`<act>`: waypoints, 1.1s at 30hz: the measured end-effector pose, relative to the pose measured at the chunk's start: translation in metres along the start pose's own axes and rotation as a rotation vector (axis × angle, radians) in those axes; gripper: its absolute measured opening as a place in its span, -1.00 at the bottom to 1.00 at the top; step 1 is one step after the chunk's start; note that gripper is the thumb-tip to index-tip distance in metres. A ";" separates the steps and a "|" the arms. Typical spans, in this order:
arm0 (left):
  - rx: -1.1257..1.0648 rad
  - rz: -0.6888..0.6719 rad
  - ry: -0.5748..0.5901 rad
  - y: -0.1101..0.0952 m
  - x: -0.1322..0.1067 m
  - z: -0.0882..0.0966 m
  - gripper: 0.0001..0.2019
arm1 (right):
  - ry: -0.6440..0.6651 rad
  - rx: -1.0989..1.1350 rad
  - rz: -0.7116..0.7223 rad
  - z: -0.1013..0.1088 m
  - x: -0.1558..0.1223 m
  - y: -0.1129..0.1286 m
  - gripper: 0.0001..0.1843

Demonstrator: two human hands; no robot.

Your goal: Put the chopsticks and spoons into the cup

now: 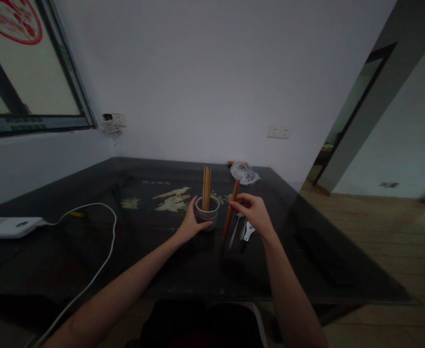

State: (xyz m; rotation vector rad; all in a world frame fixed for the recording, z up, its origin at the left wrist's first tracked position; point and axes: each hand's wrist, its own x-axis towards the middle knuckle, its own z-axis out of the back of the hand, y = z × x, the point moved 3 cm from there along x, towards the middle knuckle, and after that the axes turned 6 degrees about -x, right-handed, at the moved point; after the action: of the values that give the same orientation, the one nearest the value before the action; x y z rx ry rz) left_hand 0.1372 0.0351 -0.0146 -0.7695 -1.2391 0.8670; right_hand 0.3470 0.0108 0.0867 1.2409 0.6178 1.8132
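The brown chopstick (230, 215) is pinched tight in the fingers of the right hand (255, 212). It leans a little, and its low end reaches down below the grip toward the dark table (143, 251). Just left of that grip, the left hand (190, 223) is wrapped around a small clear cup (207, 213) with more chopsticks (207, 186) standing in it, and some spoons (235, 232) lie under the right hand. The cup looks light and top-heavy, so a bump from the held stick could tip it over.
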 end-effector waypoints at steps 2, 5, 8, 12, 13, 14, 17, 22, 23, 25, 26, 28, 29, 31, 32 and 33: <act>-0.036 0.001 0.027 0.003 0.000 -0.001 0.03 | -0.004 0.017 -0.011 0.000 -0.001 0.000 -0.68; -0.036 0.000 0.036 0.008 0.001 0.000 -0.01 | -0.012 0.037 -0.020 0.000 -0.001 0.000 -0.67; -0.090 0.007 0.043 0.011 0.002 0.002 -0.09 | -0.016 0.031 -0.022 -0.001 -0.001 -0.001 -0.67; -0.092 0.109 0.035 0.015 0.003 0.003 -0.25 | -0.018 0.024 -0.031 0.001 0.001 0.003 -0.64; -0.082 0.139 0.038 0.015 0.003 0.003 -0.28 | -0.021 0.032 -0.031 0.003 0.002 0.006 -0.64; -0.083 0.162 0.041 0.016 0.003 0.003 -0.30 | -0.030 0.044 -0.031 0.005 0.004 0.010 -0.63; -0.145 0.196 0.062 0.017 0.004 0.003 -0.30 | -0.066 0.095 -0.022 0.018 0.012 0.025 -0.63; -0.246 0.226 0.074 0.018 0.005 0.002 -0.28 | -0.090 0.158 0.053 0.034 0.036 0.057 -0.65; -0.256 0.231 0.075 0.018 0.005 0.003 -0.28 | -0.108 0.165 0.072 0.035 0.043 0.061 -0.65; -0.267 0.244 0.085 0.019 0.005 0.003 -0.28 | -0.148 0.165 0.110 0.032 0.058 0.065 -0.65; -0.266 0.248 0.093 0.021 0.005 0.003 -0.28 | -0.155 0.159 0.123 0.029 0.066 0.064 -0.66; -0.249 0.248 0.098 0.024 0.006 0.004 -0.28 | -0.139 0.123 0.117 0.018 0.083 0.055 -0.66; -0.235 0.242 0.095 0.026 0.006 0.004 -0.28 | -0.118 0.096 0.100 0.012 0.090 0.048 -0.66; -0.212 0.231 0.091 0.029 0.007 0.005 -0.26 | -0.055 0.053 0.050 -0.003 0.103 0.031 -0.70; -0.209 0.230 0.092 0.030 0.007 0.005 -0.25 | -0.024 0.034 0.020 -0.010 0.107 0.021 -0.73; -0.213 0.229 0.095 0.030 0.007 0.005 -0.25 | -0.004 0.014 -0.015 -0.017 0.110 0.012 -0.77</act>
State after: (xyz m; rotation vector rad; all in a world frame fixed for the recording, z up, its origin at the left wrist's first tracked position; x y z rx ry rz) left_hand 0.1294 0.0559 -0.0366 -1.1281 -1.1857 0.8797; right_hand 0.3090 0.0984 0.1453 1.2456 0.6372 1.7968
